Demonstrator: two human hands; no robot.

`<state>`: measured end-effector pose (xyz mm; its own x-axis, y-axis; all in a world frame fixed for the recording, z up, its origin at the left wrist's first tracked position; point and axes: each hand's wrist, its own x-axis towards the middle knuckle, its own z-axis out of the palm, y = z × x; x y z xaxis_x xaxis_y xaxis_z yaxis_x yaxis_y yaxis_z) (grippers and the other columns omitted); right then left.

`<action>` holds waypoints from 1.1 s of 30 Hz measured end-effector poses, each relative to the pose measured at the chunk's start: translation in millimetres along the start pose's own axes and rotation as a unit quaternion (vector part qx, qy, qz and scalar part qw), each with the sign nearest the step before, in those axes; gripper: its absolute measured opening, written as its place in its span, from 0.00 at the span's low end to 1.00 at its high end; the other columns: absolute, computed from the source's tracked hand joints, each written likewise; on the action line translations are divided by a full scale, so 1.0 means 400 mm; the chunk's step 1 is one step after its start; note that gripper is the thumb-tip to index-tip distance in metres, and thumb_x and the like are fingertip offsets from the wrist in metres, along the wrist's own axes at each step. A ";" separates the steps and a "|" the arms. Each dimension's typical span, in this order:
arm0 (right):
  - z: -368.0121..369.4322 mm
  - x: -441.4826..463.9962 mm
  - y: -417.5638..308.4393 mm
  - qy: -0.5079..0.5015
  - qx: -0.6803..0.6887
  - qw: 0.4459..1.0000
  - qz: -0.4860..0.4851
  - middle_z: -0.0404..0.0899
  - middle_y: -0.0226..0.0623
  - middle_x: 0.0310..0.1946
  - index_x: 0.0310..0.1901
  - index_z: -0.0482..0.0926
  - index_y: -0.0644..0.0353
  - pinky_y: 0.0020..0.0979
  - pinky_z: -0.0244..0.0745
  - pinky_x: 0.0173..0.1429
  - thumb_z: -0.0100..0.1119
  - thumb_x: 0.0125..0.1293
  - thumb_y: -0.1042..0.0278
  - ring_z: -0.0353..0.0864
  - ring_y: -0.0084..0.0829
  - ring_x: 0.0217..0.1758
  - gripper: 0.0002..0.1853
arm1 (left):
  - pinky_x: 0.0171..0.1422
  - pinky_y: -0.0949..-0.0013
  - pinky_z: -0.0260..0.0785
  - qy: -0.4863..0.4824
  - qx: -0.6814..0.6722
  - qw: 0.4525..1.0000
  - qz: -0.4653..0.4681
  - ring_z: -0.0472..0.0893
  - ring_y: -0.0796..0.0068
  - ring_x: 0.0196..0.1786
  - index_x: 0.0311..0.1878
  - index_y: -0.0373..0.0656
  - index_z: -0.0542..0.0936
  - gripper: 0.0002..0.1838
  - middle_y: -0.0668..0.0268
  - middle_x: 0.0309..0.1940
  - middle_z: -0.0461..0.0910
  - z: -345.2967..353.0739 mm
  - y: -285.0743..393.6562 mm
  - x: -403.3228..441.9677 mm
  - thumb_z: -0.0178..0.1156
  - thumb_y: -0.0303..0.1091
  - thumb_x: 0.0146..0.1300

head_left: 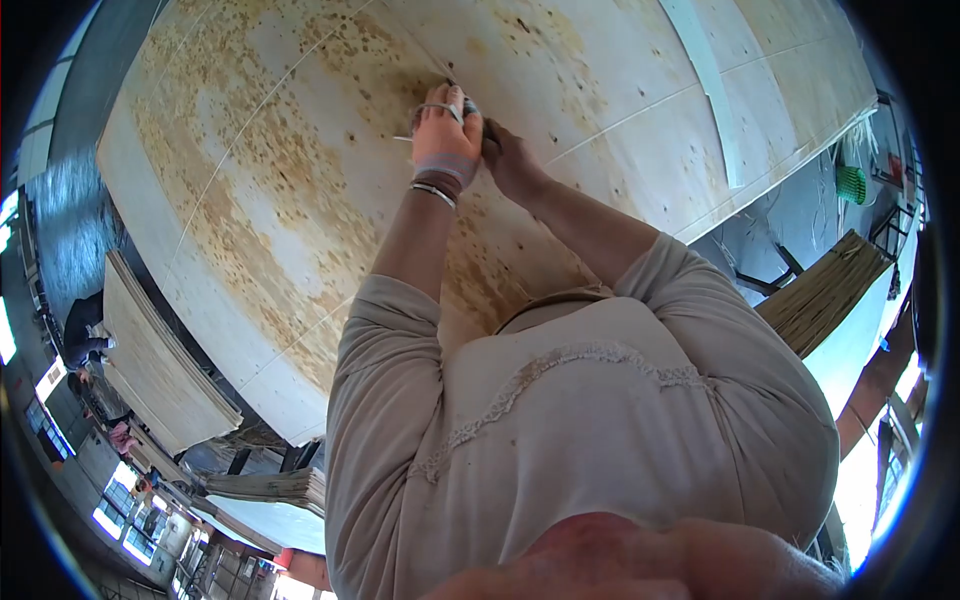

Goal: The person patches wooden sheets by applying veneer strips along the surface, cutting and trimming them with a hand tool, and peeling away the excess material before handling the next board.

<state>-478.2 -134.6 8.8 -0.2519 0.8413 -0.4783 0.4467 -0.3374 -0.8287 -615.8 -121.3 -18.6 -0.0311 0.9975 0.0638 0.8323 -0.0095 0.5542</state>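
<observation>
A large pale wood veneer sheet (380, 200), mottled with brown stains and dark knots and crossed by straight seams, lies under both hands. My left hand (447, 140), in a pinkish glove with a light band across its fingers, rests on the sheet with its fingers pressed together. A thin white bit sticks out on its left side, and a bracelet (433, 194) circles the wrist. Close against it on the right, my right hand (512, 168) is bare and closed. A small dark object shows between the hands; its kind is hidden by the fingers.
A pale strip (712, 95) lies across the sheet's right part. Stacked veneer sheets (160, 360) stand at the left, with people beyond them. Another stack (825, 292) and a green basket (851, 185) are at the right. The sheet's near edge meets my body.
</observation>
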 end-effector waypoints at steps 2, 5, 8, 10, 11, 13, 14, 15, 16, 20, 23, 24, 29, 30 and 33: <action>-0.020 -0.061 0.030 -0.005 0.004 1.000 0.000 0.81 0.56 0.46 0.64 0.70 0.60 0.45 0.74 0.53 0.49 0.70 0.58 0.81 0.53 0.50 0.24 | 0.75 0.50 0.53 -0.002 0.001 1.000 0.016 0.63 0.51 0.73 0.66 0.38 0.70 0.29 0.52 0.68 0.68 0.011 0.033 -0.058 0.53 0.45 0.66; -0.032 -0.114 0.107 -0.002 0.002 1.000 0.003 0.82 0.55 0.45 0.62 0.71 0.61 0.44 0.74 0.53 0.50 0.70 0.58 0.82 0.51 0.49 0.23 | 0.74 0.51 0.54 -0.001 -0.007 1.000 0.019 0.63 0.51 0.72 0.66 0.37 0.70 0.30 0.51 0.67 0.67 0.029 0.077 -0.130 0.54 0.46 0.65; -0.072 -0.127 0.141 -0.005 -0.022 0.999 -0.037 0.82 0.51 0.41 0.59 0.73 0.62 0.43 0.75 0.50 0.51 0.71 0.58 0.82 0.46 0.45 0.21 | 0.73 0.52 0.57 -0.052 -0.012 0.997 0.052 0.65 0.49 0.71 0.65 0.39 0.71 0.30 0.51 0.67 0.68 -0.010 0.073 -0.143 0.56 0.46 0.64; -0.117 -0.132 0.133 -0.013 -0.057 0.994 -0.096 0.83 0.48 0.35 0.54 0.76 0.62 0.40 0.76 0.44 0.52 0.71 0.57 0.83 0.40 0.38 0.18 | 0.73 0.54 0.57 -0.096 -0.003 0.995 -0.006 0.67 0.48 0.69 0.64 0.40 0.72 0.27 0.50 0.65 0.70 -0.087 0.080 -0.136 0.56 0.44 0.65; -0.138 -0.113 0.126 -0.024 -0.025 0.998 -0.053 0.82 0.45 0.32 0.50 0.76 0.62 0.38 0.75 0.40 0.52 0.71 0.58 0.81 0.36 0.33 0.17 | 0.73 0.55 0.57 -0.118 0.000 0.992 -0.037 0.67 0.47 0.68 0.63 0.40 0.73 0.25 0.49 0.64 0.71 -0.121 0.070 -0.138 0.56 0.42 0.66; -0.166 -0.060 0.106 -0.051 0.040 0.997 0.039 0.80 0.39 0.27 0.44 0.76 0.63 0.35 0.73 0.32 0.53 0.71 0.58 0.78 0.29 0.25 0.14 | 0.71 0.52 0.59 0.020 0.042 0.991 -0.127 0.70 0.47 0.65 0.62 0.41 0.74 0.24 0.50 0.62 0.73 -0.140 -0.009 -0.168 0.56 0.42 0.65; -0.169 -0.012 0.074 -0.024 0.089 0.995 0.042 0.78 0.37 0.25 0.40 0.74 0.62 0.33 0.70 0.28 0.54 0.70 0.59 0.74 0.26 0.22 0.13 | 0.71 0.51 0.59 0.070 0.081 0.988 -0.112 0.70 0.48 0.65 0.62 0.42 0.74 0.24 0.50 0.62 0.73 -0.134 -0.064 -0.190 0.56 0.42 0.65; -0.164 0.054 0.029 0.003 0.139 0.989 0.044 0.77 0.34 0.23 0.36 0.73 0.61 0.31 0.67 0.24 0.55 0.70 0.59 0.71 0.23 0.19 0.12 | 0.70 0.50 0.59 0.118 0.121 0.981 -0.095 0.70 0.48 0.65 0.61 0.42 0.74 0.23 0.51 0.62 0.73 -0.122 -0.125 -0.212 0.55 0.41 0.65; -0.149 0.123 -0.017 0.057 0.153 0.986 0.013 0.77 0.35 0.23 0.36 0.72 0.61 0.32 0.67 0.24 0.57 0.67 0.62 0.73 0.25 0.20 0.11 | 0.70 0.49 0.59 0.165 0.162 0.970 -0.078 0.70 0.48 0.65 0.61 0.42 0.74 0.23 0.52 0.62 0.73 -0.118 -0.158 -0.223 0.55 0.41 0.65; -0.062 0.472 -0.163 0.139 0.325 0.934 -0.061 0.77 0.38 0.23 0.41 0.68 0.63 0.34 0.72 0.25 0.58 0.62 0.71 0.76 0.29 0.21 0.10 | 0.72 0.45 0.54 0.114 0.194 0.967 -0.120 0.66 0.50 0.69 0.61 0.43 0.74 0.24 0.55 0.66 0.68 -0.111 -0.153 -0.221 0.56 0.40 0.63; 0.007 0.687 -0.259 0.210 0.289 0.928 -0.109 0.77 0.39 0.27 0.43 0.68 0.63 0.36 0.73 0.29 0.58 0.62 0.67 0.78 0.33 0.26 0.12 | 0.72 0.45 0.55 0.104 0.189 0.968 -0.127 0.65 0.50 0.69 0.61 0.42 0.74 0.24 0.56 0.67 0.67 -0.118 -0.155 -0.216 0.56 0.40 0.63; 0.027 0.732 -0.283 0.227 0.261 0.932 -0.111 0.77 0.39 0.29 0.45 0.68 0.62 0.37 0.73 0.31 0.57 0.63 0.66 0.77 0.34 0.28 0.14 | 0.71 0.46 0.56 0.110 0.196 0.967 -0.120 0.66 0.49 0.68 0.61 0.42 0.75 0.24 0.56 0.66 0.68 -0.118 -0.156 -0.219 0.56 0.40 0.63; 0.050 0.755 -0.336 0.221 0.121 0.964 -0.088 0.76 0.42 0.38 0.53 0.65 0.60 0.41 0.72 0.42 0.57 0.66 0.61 0.76 0.41 0.39 0.19 | 0.71 0.46 0.57 0.116 0.183 0.969 -0.120 0.67 0.48 0.67 0.60 0.42 0.76 0.23 0.56 0.65 0.69 -0.120 -0.157 -0.220 0.57 0.39 0.63; 0.049 0.748 -0.340 0.212 0.100 0.969 -0.082 0.76 0.43 0.40 0.55 0.65 0.59 0.42 0.72 0.44 0.57 0.67 0.60 0.76 0.42 0.41 0.20 | 0.71 0.46 0.57 0.116 0.181 0.969 -0.120 0.67 0.48 0.67 0.60 0.42 0.76 0.23 0.56 0.65 0.69 -0.122 -0.156 -0.217 0.57 0.39 0.62; 0.046 0.743 -0.347 0.198 0.050 0.977 -0.068 0.76 0.45 0.45 0.59 0.63 0.58 0.45 0.72 0.51 0.57 0.68 0.57 0.76 0.46 0.47 0.24 | 0.72 0.45 0.57 0.120 0.184 0.968 -0.118 0.67 0.48 0.67 0.60 0.42 0.75 0.23 0.56 0.65 0.69 -0.117 -0.154 -0.216 0.58 0.38 0.62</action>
<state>-630.7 154.4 -23.7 0.0570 0.9716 -0.2295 0.3407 -0.2350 -0.9103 -690.3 -210.1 -19.6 -0.3357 0.9233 0.1864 0.9257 0.2867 0.2468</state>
